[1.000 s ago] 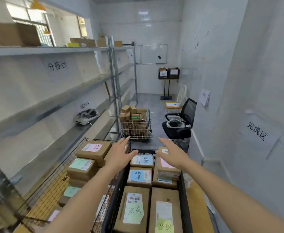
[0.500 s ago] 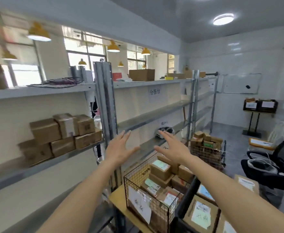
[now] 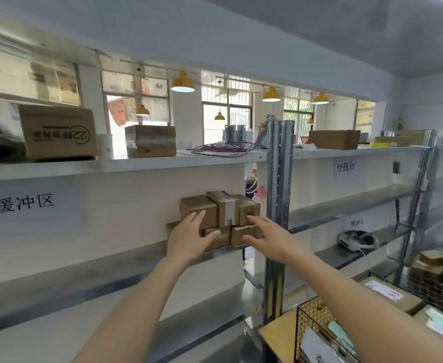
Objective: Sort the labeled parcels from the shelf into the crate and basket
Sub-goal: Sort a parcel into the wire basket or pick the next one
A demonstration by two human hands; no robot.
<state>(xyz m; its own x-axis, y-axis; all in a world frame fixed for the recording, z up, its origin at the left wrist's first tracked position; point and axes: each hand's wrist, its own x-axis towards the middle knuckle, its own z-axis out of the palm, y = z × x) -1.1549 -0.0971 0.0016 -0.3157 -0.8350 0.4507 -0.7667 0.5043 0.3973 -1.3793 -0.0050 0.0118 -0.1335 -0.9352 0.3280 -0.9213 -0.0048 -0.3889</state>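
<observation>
Several brown cardboard parcels (image 3: 224, 209) are stacked in two rows on the grey metal shelf (image 3: 84, 268), beside a steel upright. My left hand (image 3: 190, 238) reaches out with straight spread fingers in front of the stack's left side, over the lower-left box. My right hand (image 3: 267, 238) is stretched out with open fingers at the stack's right side, near the lower-right box (image 3: 244, 234). Neither hand holds anything. The wire basket (image 3: 312, 318) with labelled parcels sits at the lower right.
A steel shelf upright (image 3: 278, 205) stands just right of the stack. The top shelf carries larger boxes (image 3: 58, 132) and a tangle of cable (image 3: 220, 149). A white device (image 3: 356, 238) lies on the shelf to the right. A far wire cart (image 3: 440, 279) holds more parcels.
My view has swung left from the crate and basket to the shelf. Both open hands have moved up and forward to the parcel stack.
</observation>
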